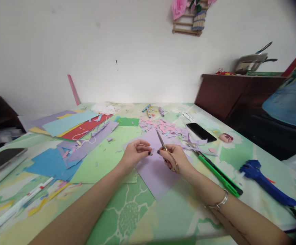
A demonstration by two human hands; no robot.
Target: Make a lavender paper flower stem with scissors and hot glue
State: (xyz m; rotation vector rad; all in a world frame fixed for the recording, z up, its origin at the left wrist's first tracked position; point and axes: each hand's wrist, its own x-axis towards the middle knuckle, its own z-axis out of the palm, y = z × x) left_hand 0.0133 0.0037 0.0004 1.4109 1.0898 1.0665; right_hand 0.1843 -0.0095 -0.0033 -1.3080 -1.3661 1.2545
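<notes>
My right hand (180,158) is wrapped round a pair of gold-handled scissors (161,139), whose blades point up and away and look closed. Between the thumb and fingertips of my left hand (135,153) is a tiny piece of purple paper (154,150), and the right thumb tip comes close to its other side. Whether the right hand also touches it, I cannot tell. Both hands are above a purple sheet (158,182) lying on the table. Just beyond them spreads a heap of pink and purple paper scraps (160,126).
Right of my hands lie a green utility knife (218,173), a black phone (200,132) and a blue glue gun (265,182). On the left are a light green sheet (104,160), blue paper (48,163), a red sheet (86,127) and a white pen (17,209).
</notes>
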